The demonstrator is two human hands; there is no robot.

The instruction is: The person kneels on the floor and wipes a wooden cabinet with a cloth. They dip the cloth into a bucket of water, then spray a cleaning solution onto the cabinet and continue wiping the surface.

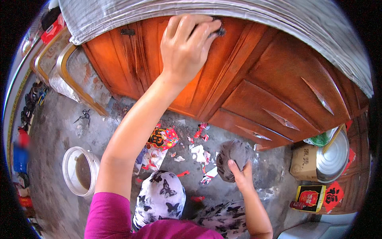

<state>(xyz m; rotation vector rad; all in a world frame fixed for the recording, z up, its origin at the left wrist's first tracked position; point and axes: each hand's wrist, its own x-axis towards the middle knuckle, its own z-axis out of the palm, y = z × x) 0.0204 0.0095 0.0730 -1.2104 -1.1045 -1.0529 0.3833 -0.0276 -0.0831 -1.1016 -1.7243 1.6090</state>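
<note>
My left hand (185, 44) reaches up to the orange-brown wooden cabinet (195, 85), its fingers pinched round a small dark object (219, 31) at the top of a door. Whether that object is the door's handle or a loose piece, I cannot tell. A similar dark handle (127, 32) shows on the door further left. Lower down, at the right of my knees, my right hand (241, 173) grips a bunched grey-brown cloth (231, 157), held apart from the cabinet. Its thumb lies over the front of the cloth; the other fingers are mostly hidden.
A white bucket (65, 171) of murky water stands at left. Torn paper scraps (199, 153) and a red printed sheet (169, 138) litter the floor. Chairs (75, 79) flank the cabinet, whose top a pale cloth (99, 20) covers. At right are a carton (302, 163) and metal pot (332, 157).
</note>
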